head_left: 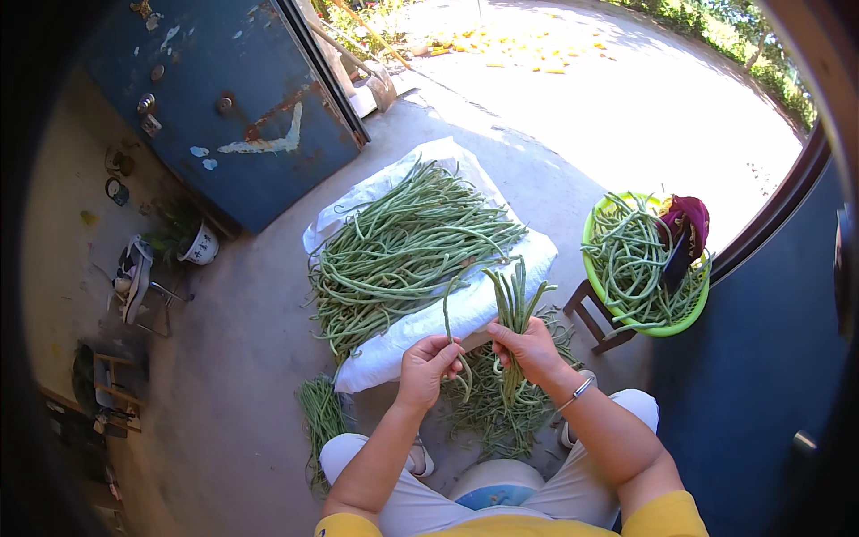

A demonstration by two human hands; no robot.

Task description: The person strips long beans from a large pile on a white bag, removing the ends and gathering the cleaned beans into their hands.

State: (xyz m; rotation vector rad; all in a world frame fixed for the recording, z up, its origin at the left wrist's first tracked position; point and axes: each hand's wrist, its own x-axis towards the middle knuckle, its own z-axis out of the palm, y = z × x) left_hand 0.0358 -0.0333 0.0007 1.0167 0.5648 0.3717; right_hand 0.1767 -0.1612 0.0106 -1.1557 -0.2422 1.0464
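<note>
left hand [424, 370] pinching one yardlong bean [446, 311]; right hand [535, 353] gripping a bean bunch [514, 302]. from hands: bean pile [407, 242] on white sack [403, 347] at 11 o'clock, lime basket [667, 330] at 2.

Yard [680, 107]: sun-bleached glare between one and two o'clock.
Concrete floor [237, 358]: soft shade, sunlight's edge slanting at one o'clock.
Wall [67, 179]: dim, murky toward eight o'clock.
Green beans [412, 237]: fairly sharp, evenly lit.
Picture rim: black; door frame [769, 217] bows near three o'clock.
</note>
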